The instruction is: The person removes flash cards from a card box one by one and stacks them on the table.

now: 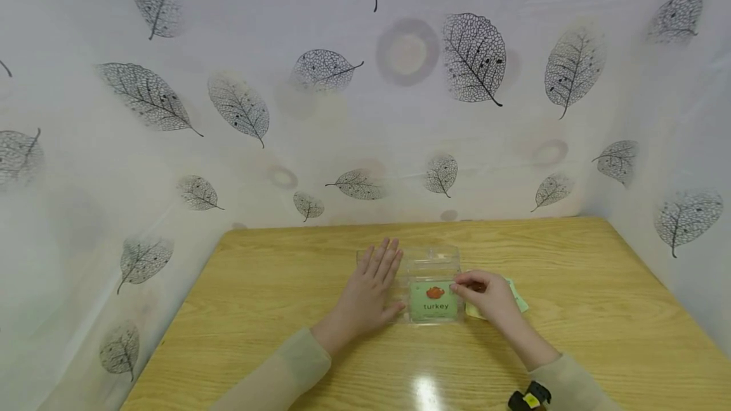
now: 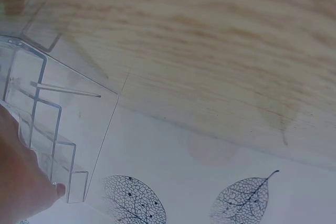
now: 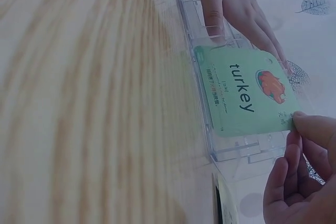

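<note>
A green flashcard (image 1: 434,308) printed "turkey" with a picture of a roast bird leans in a clear, tiered plastic holder (image 1: 432,252). My right hand (image 1: 489,297) pinches its upper right corner between thumb and fingers; the right wrist view shows the card (image 3: 239,90) and the pinch closely. My left hand (image 1: 371,287) lies with fingers straight and spread over the left part of the holder. In the left wrist view, stepped clear walls (image 2: 58,124) rise beside part of that hand (image 2: 23,177).
More green and yellow cards (image 1: 516,295) lie on the wooden table (image 1: 274,284) right of the holder, partly under my right hand. A black band with a yellow patch (image 1: 530,398) sits by my right sleeve. Leaf-patterned sheeting (image 1: 342,119) surrounds the table's back and sides.
</note>
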Available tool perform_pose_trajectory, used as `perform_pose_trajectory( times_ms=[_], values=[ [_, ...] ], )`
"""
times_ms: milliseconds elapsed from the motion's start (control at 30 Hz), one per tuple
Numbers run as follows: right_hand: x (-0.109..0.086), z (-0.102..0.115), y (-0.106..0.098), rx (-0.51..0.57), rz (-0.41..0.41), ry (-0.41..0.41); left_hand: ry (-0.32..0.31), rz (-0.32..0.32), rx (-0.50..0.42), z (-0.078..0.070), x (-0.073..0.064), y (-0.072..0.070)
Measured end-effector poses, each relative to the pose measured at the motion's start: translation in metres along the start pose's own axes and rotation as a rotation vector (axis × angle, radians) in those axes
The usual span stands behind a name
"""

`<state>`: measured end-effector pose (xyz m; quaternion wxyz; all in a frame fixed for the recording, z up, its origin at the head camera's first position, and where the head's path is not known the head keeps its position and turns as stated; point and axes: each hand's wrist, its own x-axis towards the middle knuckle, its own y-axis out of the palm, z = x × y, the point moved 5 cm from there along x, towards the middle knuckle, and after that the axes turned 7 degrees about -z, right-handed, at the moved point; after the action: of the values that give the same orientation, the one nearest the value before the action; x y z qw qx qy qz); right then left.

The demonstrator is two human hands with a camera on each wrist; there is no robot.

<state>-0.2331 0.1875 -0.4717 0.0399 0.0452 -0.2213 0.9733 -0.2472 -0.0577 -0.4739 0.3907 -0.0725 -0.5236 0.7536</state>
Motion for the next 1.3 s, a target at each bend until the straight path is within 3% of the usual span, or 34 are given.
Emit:
perform_pose_trajectory(
  times_ms=[1300],
  values=[
    [0.001, 0.004, -0.014, 0.058, -0.061, 0.041, 0.003, 0.005, 0.014, -0.001, 0.000, 0.001]
  ],
)
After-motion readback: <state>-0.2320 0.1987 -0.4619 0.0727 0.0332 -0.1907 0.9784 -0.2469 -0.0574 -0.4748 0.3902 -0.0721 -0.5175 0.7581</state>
